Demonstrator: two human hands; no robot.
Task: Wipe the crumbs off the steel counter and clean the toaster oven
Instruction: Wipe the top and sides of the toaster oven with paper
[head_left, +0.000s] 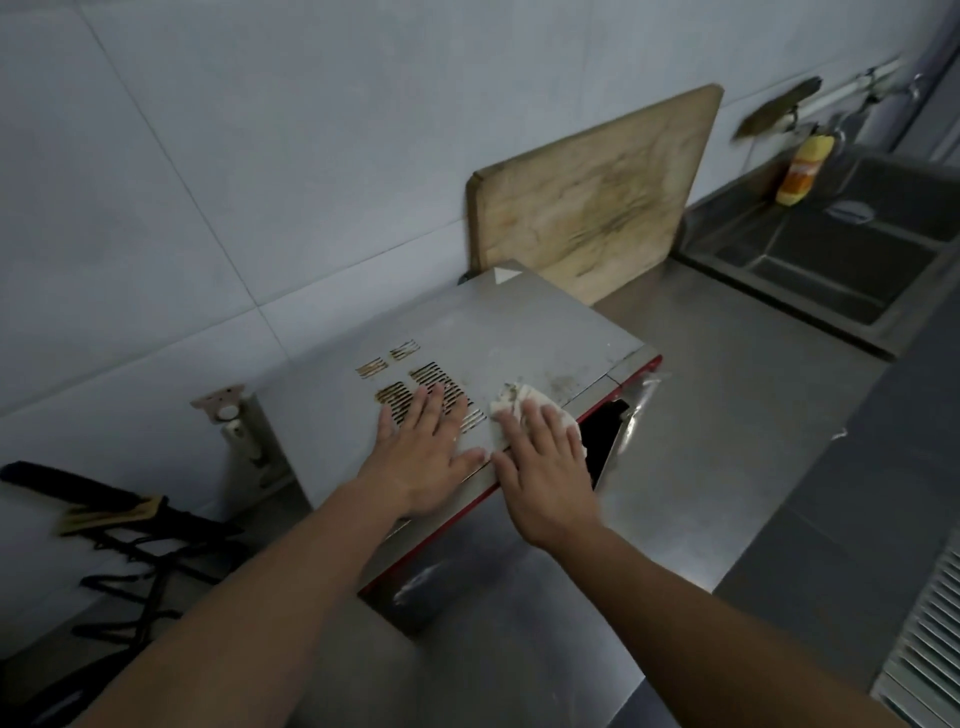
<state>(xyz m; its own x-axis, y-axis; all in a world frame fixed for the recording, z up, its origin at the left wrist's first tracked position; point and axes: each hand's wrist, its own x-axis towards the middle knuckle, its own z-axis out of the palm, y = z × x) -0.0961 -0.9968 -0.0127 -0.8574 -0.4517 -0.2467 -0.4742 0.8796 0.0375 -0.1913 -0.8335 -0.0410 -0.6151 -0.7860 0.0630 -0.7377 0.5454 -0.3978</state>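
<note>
Both hands flat, fingers spread, on top of grey-and-red boxy metal toaster oven (498, 343). Left hand (421, 457) braces over the vent slots; right hand (545, 467) presses a soft crumpled white cloth (519, 402) near the front edge. Oven looks rigid, probably slides on steel, so keep it braced from above. Right of hands: bare steel desk (727, 415). Beyond: wooden cutting board (597, 197) leaning on the tiled wall, sink (857, 249) far right.

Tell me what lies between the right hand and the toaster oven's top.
In the head view, a crumpled white cloth lies under the right hand, pressed flat onto the toaster oven top.
</note>
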